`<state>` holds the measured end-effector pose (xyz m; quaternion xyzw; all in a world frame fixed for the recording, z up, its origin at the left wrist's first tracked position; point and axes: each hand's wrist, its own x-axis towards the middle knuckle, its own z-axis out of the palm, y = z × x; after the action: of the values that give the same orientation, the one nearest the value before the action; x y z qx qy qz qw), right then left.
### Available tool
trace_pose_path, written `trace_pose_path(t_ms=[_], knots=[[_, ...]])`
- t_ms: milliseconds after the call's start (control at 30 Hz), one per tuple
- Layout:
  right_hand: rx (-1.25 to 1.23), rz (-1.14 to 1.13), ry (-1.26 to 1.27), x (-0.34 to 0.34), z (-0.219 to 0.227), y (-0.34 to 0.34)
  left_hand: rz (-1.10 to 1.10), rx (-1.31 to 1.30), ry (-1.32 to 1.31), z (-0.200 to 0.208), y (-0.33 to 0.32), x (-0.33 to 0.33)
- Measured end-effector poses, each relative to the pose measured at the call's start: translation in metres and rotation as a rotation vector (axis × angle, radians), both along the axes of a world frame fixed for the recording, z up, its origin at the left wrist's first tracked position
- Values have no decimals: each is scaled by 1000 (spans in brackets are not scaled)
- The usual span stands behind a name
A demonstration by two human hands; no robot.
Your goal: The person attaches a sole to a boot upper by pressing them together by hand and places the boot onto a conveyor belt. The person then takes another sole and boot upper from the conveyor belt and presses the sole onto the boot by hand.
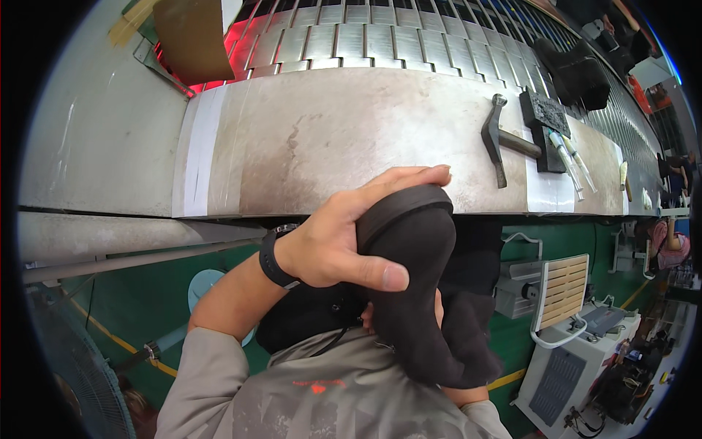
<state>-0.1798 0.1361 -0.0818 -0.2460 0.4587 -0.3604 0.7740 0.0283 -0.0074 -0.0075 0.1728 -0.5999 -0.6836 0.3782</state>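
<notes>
A dark suede-like boot [418, 267] is held up in front of my chest, over the near edge of the bench. Its thick dark sole [398, 208] faces up and away, and its soft shaft hangs down toward my lap. My left hand [344, 234] is wrapped round the sole end, thumb on the upper and fingers along the far side of the sole. Most of my right hand [368, 317] is hidden behind the boot; only bits of its fingers show on both sides of the shaft, closed round it.
On the worn bench [351, 132] lie a hammer [504, 139], a black block [545, 121], two syringes [572, 164] and a small tool [624, 179]. Another dark boot [578, 73] sits on the slatted metal conveyor [365, 40] beyond. A slatted wooden chair [561, 293] stands right, a fan [80, 373] lower left.
</notes>
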Motion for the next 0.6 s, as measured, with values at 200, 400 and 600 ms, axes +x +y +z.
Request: trace_pose_path(t_ms=[200,400,600], knots=[[103,-140,-324,2,62,-11,263,11,-151,10,-4,14],[233,30,-390,-18,5,-8,187,124,-187,37,-12,12],[248,29,276,4,68,-28,198,110,-251,36,-9,12]])
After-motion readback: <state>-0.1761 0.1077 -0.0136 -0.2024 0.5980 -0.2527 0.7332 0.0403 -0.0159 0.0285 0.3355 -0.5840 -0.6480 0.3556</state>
